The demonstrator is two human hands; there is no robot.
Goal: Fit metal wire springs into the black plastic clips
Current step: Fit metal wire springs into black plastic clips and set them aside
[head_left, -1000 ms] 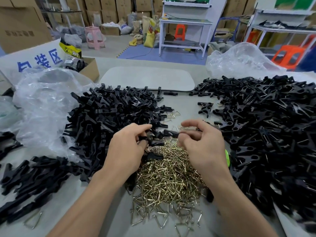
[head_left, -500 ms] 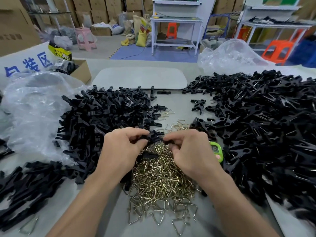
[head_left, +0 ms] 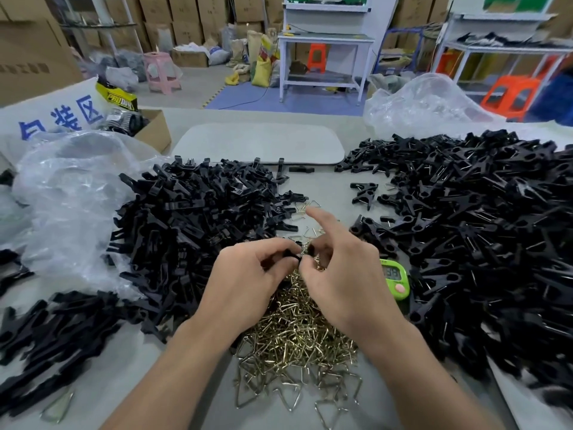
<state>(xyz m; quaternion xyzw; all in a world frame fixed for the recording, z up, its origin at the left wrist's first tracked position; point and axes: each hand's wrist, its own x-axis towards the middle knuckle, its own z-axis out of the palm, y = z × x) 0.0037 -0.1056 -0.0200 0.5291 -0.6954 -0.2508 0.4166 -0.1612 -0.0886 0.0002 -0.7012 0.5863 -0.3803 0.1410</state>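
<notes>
Centrally in the head view, both hands meet just above a heap of brass-coloured triangular wire springs on the grey table. The left hand has its fingers curled and pinches a small black plastic clip between thumb and fingertips. The right hand pinches the same clip from the right with thumb and curled fingers, while its index finger sticks out straight toward the far side. Whether a spring already sits in the held clip cannot be told, as the fingers cover it.

Left of the hands lies a large pile of loose black plastic clip pieces, which runs on toward the near left edge. Right of the hands spreads a wider pile of black clips with wire showing in them. A small green digital timer lies just beside the right hand, at the edge of that right pile. A crumpled clear plastic bag lies left of the left pile, and a second clear bag sits at the far right. A pale rounded flat pad lies on the far side of the table, with an open cardboard box to its left. One stray wire spring lies at the near left.
</notes>
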